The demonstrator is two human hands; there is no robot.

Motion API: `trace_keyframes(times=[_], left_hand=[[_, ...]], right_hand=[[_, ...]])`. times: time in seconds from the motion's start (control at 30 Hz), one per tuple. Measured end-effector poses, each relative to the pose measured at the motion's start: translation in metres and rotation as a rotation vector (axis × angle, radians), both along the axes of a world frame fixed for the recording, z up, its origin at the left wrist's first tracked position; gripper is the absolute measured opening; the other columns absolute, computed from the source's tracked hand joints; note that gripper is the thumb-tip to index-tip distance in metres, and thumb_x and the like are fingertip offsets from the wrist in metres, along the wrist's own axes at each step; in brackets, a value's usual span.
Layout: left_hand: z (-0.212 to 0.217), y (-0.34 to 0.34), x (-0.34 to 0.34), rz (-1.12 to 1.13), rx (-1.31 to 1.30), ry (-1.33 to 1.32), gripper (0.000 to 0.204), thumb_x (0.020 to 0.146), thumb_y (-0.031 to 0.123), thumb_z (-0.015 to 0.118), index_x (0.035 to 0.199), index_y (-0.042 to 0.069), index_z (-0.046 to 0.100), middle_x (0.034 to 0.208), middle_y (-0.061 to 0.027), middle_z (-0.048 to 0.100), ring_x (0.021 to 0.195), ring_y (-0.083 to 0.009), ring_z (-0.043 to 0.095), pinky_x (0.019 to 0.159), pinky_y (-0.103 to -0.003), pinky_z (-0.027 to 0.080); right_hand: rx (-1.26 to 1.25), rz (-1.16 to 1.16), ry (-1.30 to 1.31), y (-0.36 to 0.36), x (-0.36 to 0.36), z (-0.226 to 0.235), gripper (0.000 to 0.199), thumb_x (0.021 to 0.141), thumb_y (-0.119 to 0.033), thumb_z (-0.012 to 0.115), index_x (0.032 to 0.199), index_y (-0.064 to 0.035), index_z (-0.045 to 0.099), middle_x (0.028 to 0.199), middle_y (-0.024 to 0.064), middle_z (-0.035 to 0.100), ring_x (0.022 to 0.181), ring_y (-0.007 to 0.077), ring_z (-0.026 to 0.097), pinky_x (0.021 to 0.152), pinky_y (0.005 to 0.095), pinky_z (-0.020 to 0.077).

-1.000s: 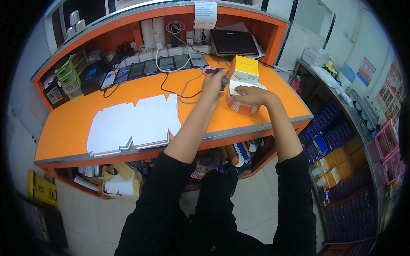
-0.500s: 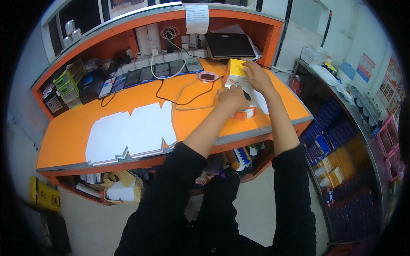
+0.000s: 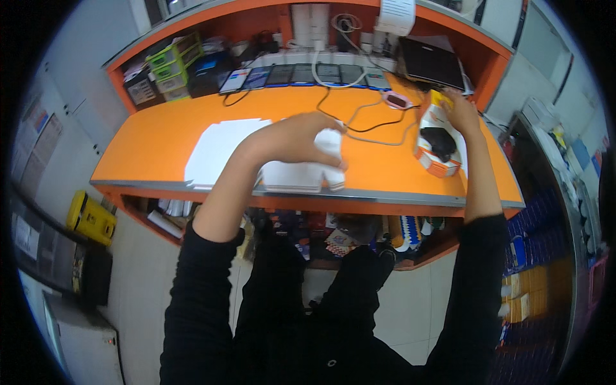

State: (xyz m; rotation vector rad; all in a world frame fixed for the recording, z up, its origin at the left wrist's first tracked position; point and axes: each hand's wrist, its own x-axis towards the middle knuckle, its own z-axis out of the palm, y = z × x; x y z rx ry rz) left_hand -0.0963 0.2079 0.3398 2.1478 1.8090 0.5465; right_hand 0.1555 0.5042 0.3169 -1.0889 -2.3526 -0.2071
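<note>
Left hand [image 3: 296, 138] clamped on white sheets [image 3: 301, 170]; right hand [image 3: 461, 110] gripping orange-white box [image 3: 436, 144].

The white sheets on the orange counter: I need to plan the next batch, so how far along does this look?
Done: some white sheets lie spread flat on the orange counter. In hand: the left hand grips a white piece over a small white stack at the front edge; the right hand rests on an orange-and-white box. Left: the box looks unfinished; I cannot tell how many sheets remain.

White folded paper [image 3: 301, 173] at desk edge; orange-white box [image 3: 436, 144] upright right.
</note>
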Motion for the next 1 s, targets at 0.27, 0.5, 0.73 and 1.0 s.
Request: trace_keyframes(times=[0.27,0.5,0.73,1.0], left_hand=[[-0.061,-0.052,-0.048,0.011,0.172,0.068,0.049,0.071,0.028,0.075,0.112,0.004,0.061,0.123,-0.0141,0.055,0.114,-0.0290,0.051,0.098,-0.037,0.040],[-0.093,-0.060,-0.043,0.073,0.475,0.039,0.026,0.087,0.023,0.058,0.101,0.003,0.065,0.109,-0.0141,0.064,0.105,-0.0284,0.059,0.089,-0.037,0.047],[-0.102,-0.056,-0.037,0.178,0.652,0.110,0.019,0.087,0.020,0.058,0.090,0.004,0.067,0.093,-0.0105,0.068,0.091,-0.0238,0.065,0.077,-0.033,0.052],[-0.104,-0.057,-0.037,0.142,0.706,0.067,0.019,0.086,0.020,0.059,0.087,0.003,0.067,0.092,-0.0106,0.068,0.093,-0.0235,0.065,0.079,-0.033,0.052]], right_hand=[[-0.360,0.726,0.355,-0.209,-0.059,-0.033,0.019,0.085,-0.015,0.059,0.097,-0.0026,0.067,0.099,0.0114,0.067,0.091,0.0203,0.062,0.082,0.0313,0.0464],[-0.525,0.749,0.374,-0.248,-0.101,-0.063,0.022,0.081,-0.014,0.064,0.101,-0.0031,0.067,0.100,0.0112,0.067,0.086,0.0172,0.062,0.071,0.0274,0.0491],[-0.682,0.677,0.515,-0.240,-0.108,-0.068,0.021,0.081,-0.016,0.059,0.089,-0.0005,0.070,0.081,0.0104,0.069,0.063,0.0124,0.058,0.059,0.0249,0.0459],[-0.773,0.689,0.555,-0.239,-0.113,-0.063,0.023,0.077,-0.011,0.052,0.078,0.0040,0.069,0.079,0.0111,0.069,0.064,0.0102,0.058,0.059,0.0231,0.0455]])
